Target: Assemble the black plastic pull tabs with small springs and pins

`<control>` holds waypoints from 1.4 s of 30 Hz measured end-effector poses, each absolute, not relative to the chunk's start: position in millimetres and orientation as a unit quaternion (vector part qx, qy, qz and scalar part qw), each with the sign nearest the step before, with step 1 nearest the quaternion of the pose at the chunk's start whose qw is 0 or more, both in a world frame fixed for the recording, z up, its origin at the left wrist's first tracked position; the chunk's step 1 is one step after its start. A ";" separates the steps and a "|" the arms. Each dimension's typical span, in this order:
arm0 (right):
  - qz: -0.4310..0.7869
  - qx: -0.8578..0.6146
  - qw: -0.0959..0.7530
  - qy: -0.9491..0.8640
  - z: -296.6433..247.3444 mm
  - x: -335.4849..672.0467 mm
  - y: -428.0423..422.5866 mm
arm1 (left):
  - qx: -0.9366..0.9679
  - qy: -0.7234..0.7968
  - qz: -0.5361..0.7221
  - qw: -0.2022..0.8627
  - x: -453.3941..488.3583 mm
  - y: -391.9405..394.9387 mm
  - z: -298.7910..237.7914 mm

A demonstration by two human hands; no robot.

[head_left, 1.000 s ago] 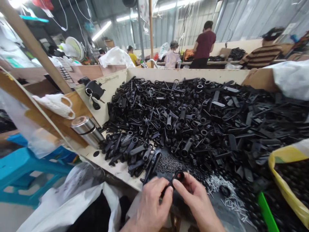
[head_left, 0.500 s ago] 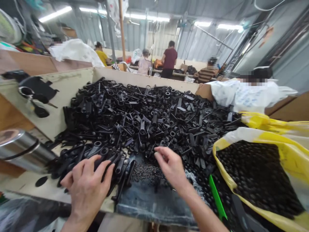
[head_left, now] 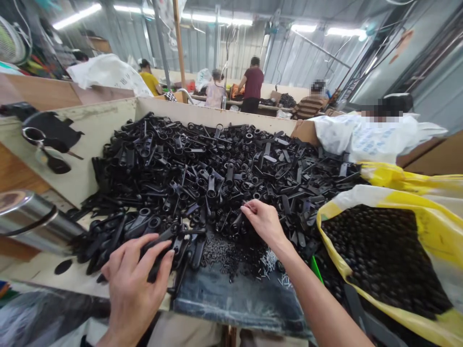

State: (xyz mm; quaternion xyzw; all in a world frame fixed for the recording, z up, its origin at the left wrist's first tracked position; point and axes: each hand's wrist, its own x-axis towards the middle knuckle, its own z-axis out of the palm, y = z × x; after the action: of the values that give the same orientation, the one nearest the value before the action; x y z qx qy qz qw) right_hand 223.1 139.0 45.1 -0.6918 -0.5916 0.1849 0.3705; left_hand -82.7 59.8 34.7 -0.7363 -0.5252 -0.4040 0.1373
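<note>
A big heap of black plastic parts (head_left: 217, 173) with ring ends fills a beige walled table (head_left: 108, 120). My left hand (head_left: 135, 279) lies at the near left edge of the heap, fingers apart, resting on a long black part (head_left: 162, 238). My right hand (head_left: 264, 221) reaches into the heap's front middle, fingertips pinched on a black part (head_left: 237, 221). Between my hands lies a patch of small dark springs (head_left: 224, 250) and small silver pins (head_left: 269, 265) on a dark cloth (head_left: 231, 299).
A yellow-rimmed bag (head_left: 415, 212) of small black pieces stands at the right, a green strip (head_left: 316, 267) beside it. A steel flask (head_left: 32, 224) lies at the left. Keys (head_left: 47, 144) hang on the left wall. Several people (head_left: 253, 82) work at benches behind.
My hands have parted: they held one black part together near me, then the left went to the heap's near left edge and the right reached forward into the pile. The view swung right.
</note>
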 end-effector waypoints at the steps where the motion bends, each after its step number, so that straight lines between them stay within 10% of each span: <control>1: 0.200 -0.688 0.382 -0.584 46.6 224.9 129.9 | -0.741 -0.506 -0.433 0.086 -76.4 54.2 35.3; 11: 0.387 -0.580 0.408 -0.589 21.4 159.1 -11.4 | -0.410 -0.519 -0.482 -0.575 15.3 8.7 10.0; 30: 0.094 -0.702 0.234 -0.666 10.8 216.0 71.9 | -0.137 -0.385 -0.394 -0.823 -8.8 19.9 34.4; 42: 0.339 -0.500 0.450 -0.658 33.0 192.4 -1.6 | -0.208 -0.441 -0.353 -0.799 8.2 7.3 35.1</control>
State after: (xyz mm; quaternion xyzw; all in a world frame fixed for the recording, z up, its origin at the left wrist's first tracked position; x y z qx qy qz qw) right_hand 192.4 -1.6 33.0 -0.4997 -0.6580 0.3391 0.4497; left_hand 8.2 7.3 35.1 -0.2077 -0.4409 -0.3530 -0.7987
